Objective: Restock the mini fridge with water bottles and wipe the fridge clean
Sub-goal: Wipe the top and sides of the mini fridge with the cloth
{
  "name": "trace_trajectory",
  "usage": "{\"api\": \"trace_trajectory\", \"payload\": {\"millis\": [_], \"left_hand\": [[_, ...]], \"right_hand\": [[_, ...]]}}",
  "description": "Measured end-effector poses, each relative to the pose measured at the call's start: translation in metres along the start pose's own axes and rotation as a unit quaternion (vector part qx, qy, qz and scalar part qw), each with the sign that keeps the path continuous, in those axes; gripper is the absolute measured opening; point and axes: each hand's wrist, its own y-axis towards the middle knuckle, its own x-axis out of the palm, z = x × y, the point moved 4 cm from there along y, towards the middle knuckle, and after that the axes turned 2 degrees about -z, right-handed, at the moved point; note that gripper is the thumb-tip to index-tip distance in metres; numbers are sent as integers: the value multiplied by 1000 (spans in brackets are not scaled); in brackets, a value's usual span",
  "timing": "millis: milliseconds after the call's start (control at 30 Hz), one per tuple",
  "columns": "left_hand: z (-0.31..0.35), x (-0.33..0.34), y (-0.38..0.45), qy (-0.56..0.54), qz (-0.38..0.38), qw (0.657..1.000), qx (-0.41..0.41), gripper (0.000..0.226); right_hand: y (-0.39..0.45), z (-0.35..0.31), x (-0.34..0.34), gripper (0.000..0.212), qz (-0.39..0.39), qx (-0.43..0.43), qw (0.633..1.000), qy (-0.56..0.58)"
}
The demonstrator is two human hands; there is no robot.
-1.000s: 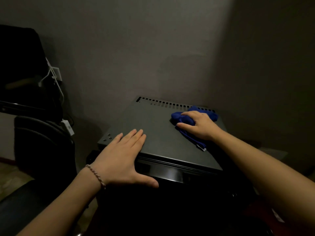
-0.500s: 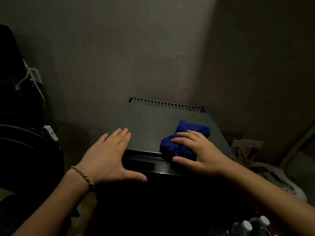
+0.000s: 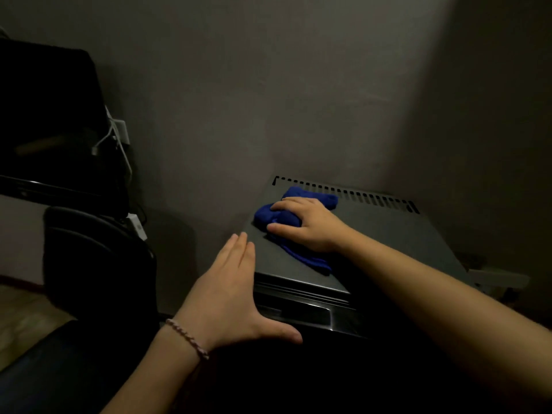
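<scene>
On top of the fridge (image 3: 388, 234), near its back left corner, lies a bunched blue cloth (image 3: 286, 216), just in front of the row of vent slots (image 3: 358, 195) along the rear edge. The right hand (image 3: 307, 225) rests on the cloth, fingers curled over the wad and thumb against its near side, pressing it to the grey lid. A tail of cloth trails out beneath the wrist toward the front edge. The left hand (image 3: 230, 294) lies flat at the fridge's front left corner, fingers straight and pressed together on the lid, thumb spread out along the dark front face. A braided bracelet (image 3: 188, 339) circles the left wrist. Left of the fridge stand a dark chair (image 3: 89, 258) and a white plug with cable (image 3: 119, 135) on the wall (image 3: 268, 85). No water bottles show.
</scene>
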Motion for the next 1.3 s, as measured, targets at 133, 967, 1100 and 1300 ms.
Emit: {"api": "trace_trajectory", "payload": {"millis": [133, 967, 1100, 1300], "left_hand": [[0, 1, -1, 2, 6, 1000, 0, 162], [6, -3, 5, 50, -48, 997, 17, 159], [7, -6, 2, 54, -47, 997, 21, 158], [9, -10, -7, 52, -36, 998, 30, 158]], "right_hand": [[47, 24, 1, 88, 11, 68, 998, -5], [-16, 0, -7, 67, 4, -24, 1000, -11], [15, 8, -2, 85, 6, 57, 998, -16], [0, -12, -7, 91, 7, 98, 995, -29]]}}
